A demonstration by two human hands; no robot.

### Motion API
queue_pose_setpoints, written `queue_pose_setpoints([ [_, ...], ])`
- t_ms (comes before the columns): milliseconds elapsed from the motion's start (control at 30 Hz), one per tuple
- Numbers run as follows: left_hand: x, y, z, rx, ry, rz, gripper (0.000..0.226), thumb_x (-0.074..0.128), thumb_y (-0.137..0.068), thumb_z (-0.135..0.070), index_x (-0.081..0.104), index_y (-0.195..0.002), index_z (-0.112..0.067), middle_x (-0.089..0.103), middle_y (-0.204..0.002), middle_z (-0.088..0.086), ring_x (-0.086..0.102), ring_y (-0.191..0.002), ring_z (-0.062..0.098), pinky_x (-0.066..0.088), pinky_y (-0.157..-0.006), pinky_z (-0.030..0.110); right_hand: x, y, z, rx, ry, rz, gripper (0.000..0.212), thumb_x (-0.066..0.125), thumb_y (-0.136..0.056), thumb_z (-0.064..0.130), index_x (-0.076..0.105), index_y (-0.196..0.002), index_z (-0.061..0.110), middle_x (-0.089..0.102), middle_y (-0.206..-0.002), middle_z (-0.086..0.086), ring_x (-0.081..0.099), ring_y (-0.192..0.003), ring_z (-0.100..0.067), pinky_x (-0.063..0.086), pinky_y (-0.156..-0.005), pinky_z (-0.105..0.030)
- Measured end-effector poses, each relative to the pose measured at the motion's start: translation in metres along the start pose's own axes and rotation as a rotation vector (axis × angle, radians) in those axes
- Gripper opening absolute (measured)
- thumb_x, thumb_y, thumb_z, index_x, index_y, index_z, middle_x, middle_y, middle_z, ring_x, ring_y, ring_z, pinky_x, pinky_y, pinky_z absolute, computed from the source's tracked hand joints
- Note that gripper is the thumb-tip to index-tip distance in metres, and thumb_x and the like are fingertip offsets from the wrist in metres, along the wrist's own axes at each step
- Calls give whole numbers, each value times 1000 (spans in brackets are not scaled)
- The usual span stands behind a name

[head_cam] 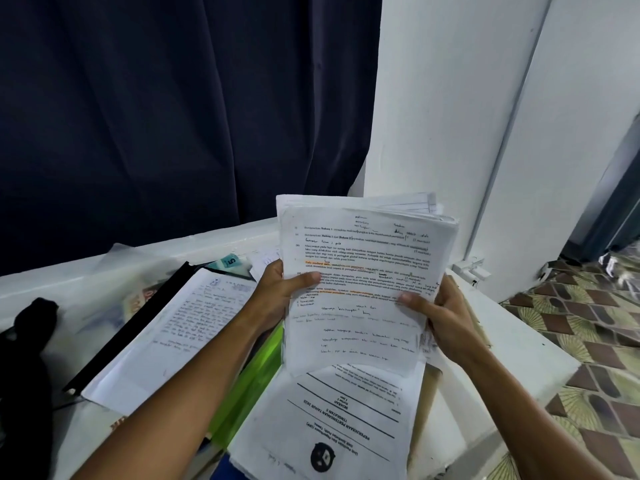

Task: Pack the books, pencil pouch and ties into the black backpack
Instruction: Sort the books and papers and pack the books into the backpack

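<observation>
A thick stack of printed and handwritten papers [360,265] is held upright above the white table [512,351]. My left hand [277,292] grips its left edge with the thumb across the front page. My right hand [440,313] grips the right edge, thumb on the page too. Under the stack lies a white exam booklet [332,420] with a black crest, upside down to me. A handwritten sheet with a black binder spine [162,327] lies to the left. A black fabric item [24,358], possibly the backpack, shows at the far left edge.
A green plastic folder [249,386] lies between the handwritten sheet and the booklet. A clear plastic sleeve [131,271] and a small teal card [230,262] sit near the dark curtain [173,109]. A white pillar [433,98] rises behind; patterned floor tiles [588,341] lie to the right.
</observation>
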State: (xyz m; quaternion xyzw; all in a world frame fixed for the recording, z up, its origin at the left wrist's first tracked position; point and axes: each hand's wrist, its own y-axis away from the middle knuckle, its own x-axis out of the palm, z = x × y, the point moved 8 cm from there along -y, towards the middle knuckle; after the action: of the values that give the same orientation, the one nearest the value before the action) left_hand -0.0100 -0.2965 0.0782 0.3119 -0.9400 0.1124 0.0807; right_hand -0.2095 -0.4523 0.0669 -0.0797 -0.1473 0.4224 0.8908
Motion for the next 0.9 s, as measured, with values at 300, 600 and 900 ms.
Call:
queue_pose_setpoints([
  [300, 3, 5, -3, 39, -86, 35, 35, 73, -73, -11, 68, -108, -12, 75, -106, 0, 71, -101, 19, 55, -80, 25, 9, 13, -39, 69, 27, 55, 34, 60, -85, 8, 62, -118, 3, 72, -112, -13, 70, -100, -34, 60, -78, -40],
  [600, 3, 2, -4, 38, -136, 66, 35, 75, -72, -14, 69, -107, -12, 74, -108, 4, 70, -102, 22, 56, -83, 29, 9, 18, -39, 62, 212, 67, 62, 80, -62, 46, 65, -114, 15, 74, -109, -1, 71, -98, -23, 60, -78, -36],
  [900, 3, -1, 0, 21, -130, 107, 37, 73, -76, -12, 67, -112, -9, 73, -112, 9, 69, -105, 26, 57, -86, 33, -2, 1, 6, -49, 144, 61, 43, 74, -72, -3, 64, -110, 12, 75, -106, -3, 72, -96, -25, 60, -75, -33],
])
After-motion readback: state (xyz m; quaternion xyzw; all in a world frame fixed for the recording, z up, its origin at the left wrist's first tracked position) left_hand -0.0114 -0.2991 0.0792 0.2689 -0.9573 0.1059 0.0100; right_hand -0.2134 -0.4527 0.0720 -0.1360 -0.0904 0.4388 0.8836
